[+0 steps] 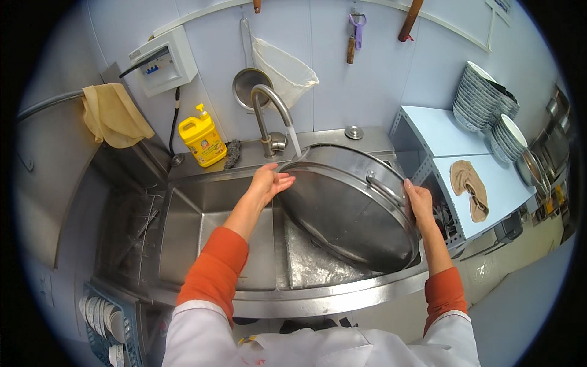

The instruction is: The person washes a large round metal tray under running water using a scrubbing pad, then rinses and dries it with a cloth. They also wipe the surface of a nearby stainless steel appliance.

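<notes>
A large stainless steel pot [348, 215] is tilted over the right sink basin [316, 270], its broad dark round face turned towards me. Whether that face is the base or the inside, I cannot tell. My right hand [418, 199] grips its right edge, beside a loop handle [385, 188]. At the pot's left edge, my left hand [269, 183] has its fingers spread; any contact there is unclear. Water [294, 140] runs from the curved faucet [275, 98] down to the pot's far left edge.
The left basin [215, 229] adjoins. Behind stand a yellow pump bottle [203, 140], a scouring pad [233, 153] and a drain strainer [353, 132]. Stacked bowls [479, 98] and a brown cloth [470, 190] occupy the right shelf. A crate of dishes [130, 321] sits lower left.
</notes>
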Demonstrator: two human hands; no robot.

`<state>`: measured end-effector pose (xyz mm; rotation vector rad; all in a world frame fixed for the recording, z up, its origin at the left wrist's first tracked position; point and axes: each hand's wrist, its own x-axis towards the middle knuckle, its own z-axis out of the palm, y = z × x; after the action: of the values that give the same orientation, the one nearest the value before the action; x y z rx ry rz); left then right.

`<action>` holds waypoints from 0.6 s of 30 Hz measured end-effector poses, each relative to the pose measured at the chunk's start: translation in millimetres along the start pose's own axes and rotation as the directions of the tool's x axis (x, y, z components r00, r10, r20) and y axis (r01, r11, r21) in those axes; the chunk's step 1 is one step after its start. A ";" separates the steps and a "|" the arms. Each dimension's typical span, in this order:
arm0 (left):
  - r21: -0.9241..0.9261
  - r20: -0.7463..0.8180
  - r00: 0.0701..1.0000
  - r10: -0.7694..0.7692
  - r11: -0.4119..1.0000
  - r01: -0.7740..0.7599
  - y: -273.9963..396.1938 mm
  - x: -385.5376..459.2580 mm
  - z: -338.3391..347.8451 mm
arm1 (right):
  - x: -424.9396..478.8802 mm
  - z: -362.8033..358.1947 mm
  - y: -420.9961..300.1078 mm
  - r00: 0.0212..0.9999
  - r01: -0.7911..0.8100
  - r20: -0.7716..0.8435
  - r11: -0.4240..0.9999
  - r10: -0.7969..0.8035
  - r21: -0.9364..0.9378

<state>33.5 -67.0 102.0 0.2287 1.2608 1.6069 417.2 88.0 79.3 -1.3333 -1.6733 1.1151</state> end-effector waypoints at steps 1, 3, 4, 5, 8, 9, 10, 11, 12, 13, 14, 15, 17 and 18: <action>0.133 0.000 1.000 0.007 0.991 -0.007 1.0 7.0 -12.8 | 6.3 4.2 -5.5 1.000 0.007 0.010 1.000 -0.007 -0.017; 0.393 0.002 1.000 0.018 0.919 -0.017 5.0 25.3 -38.5 | 20.3 13.9 -14.7 0.999 0.016 0.029 0.999 -0.015 -0.050; 0.482 -0.088 0.996 0.029 0.876 0.017 7.7 30.7 -42.1 | 29.0 19.7 -19.8 0.998 0.034 0.051 0.987 -0.027 -0.157; 0.572 -0.070 0.993 0.094 0.820 -0.037 7.9 41.2 -48.6 | 35.0 24.2 -25.0 0.997 0.048 0.068 0.976 -0.034 -0.214; 0.870 0.103 0.910 0.401 0.407 -0.278 -0.4 108.6 -99.0 | 47.0 49.9 -64.8 0.985 0.152 0.140 0.905 -0.104 -0.398; 0.900 0.187 0.874 0.448 0.278 -0.335 -2.8 119.2 -93.9 | 50.5 55.0 -72.6 0.985 0.141 0.151 0.885 -0.082 -0.444; 0.914 0.272 0.827 0.491 0.136 -0.382 1.7 124.0 -88.0 | 50.9 64.4 -86.5 0.984 0.139 0.167 0.866 -0.065 -0.480; 0.908 0.362 0.774 0.520 -0.009 -0.418 6.1 130.2 -83.2 | 53.4 75.6 -97.0 0.982 0.136 0.182 0.847 -0.048 -0.514; 0.884 0.446 0.725 0.525 -0.133 -0.447 8.9 141.5 -82.1 | 57.2 86.5 -105.5 0.978 0.126 0.208 0.814 -0.007 -0.566; 0.846 0.528 0.667 0.525 -0.253 -0.470 13.0 154.6 -78.9 | 59.5 98.2 -114.9 0.976 0.133 0.219 0.773 0.009 -0.621; 0.794 0.607 0.606 0.515 -0.371 -0.481 17.1 167.5 -75.4 | 58.1 108.9 -124.4 0.971 0.158 0.238 0.735 0.005 -0.659; 0.723 0.678 0.600 0.425 -0.533 -0.440 21.6 176.3 -68.2 | 58.3 119.1 -131.3 0.966 0.180 0.257 0.692 0.007 -0.699; 0.487 0.774 0.598 0.209 -0.801 -0.349 32.1 184.0 -45.5 | 64.7 134.0 -131.8 0.962 0.187 0.271 0.645 0.033 -0.741; 0.444 0.743 0.650 0.157 -0.843 -0.304 33.7 187.1 -37.3 | 70.3 141.5 -130.8 0.951 0.199 0.304 0.634 0.059 -0.747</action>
<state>-95.1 61.6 35.3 2.5966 2.3888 -0.2089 226.5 117.3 149.0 -1.6200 -2.5984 0.5375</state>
